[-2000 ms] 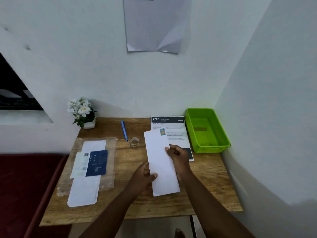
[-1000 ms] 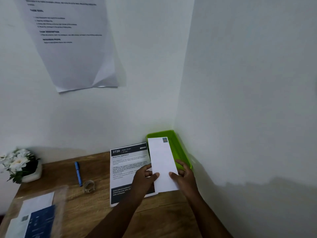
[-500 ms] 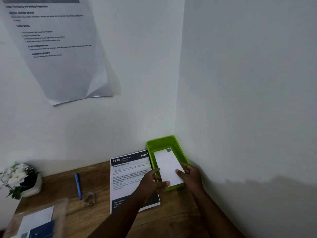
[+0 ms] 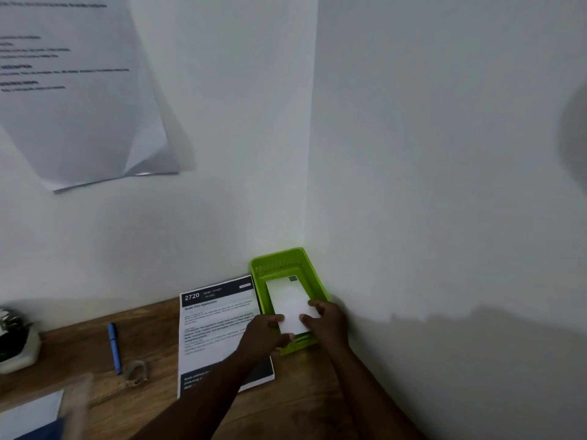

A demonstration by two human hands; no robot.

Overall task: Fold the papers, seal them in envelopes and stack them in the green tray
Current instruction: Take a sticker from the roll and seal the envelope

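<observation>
A: Head view: the white envelope (image 4: 290, 304) is pinched at its near end by fingers (image 4: 275, 319) of the left hand (image 4: 260, 333) and right hand (image 4: 327, 319), inside the green tray (image 4: 320, 287).

B: If released unevenly, it could be left propped on the rim. It looks flat, uncreased, with a small dark mark at its far corner.

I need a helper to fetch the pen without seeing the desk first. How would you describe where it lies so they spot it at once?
Start at the wooden desk set in the corner of the white walls. Left of the printed sheet headed 2720 lies the blue pen, pointing away from the person. It is the only slim blue stick there; the small tape roll beside its near end is round and clear.
</observation>
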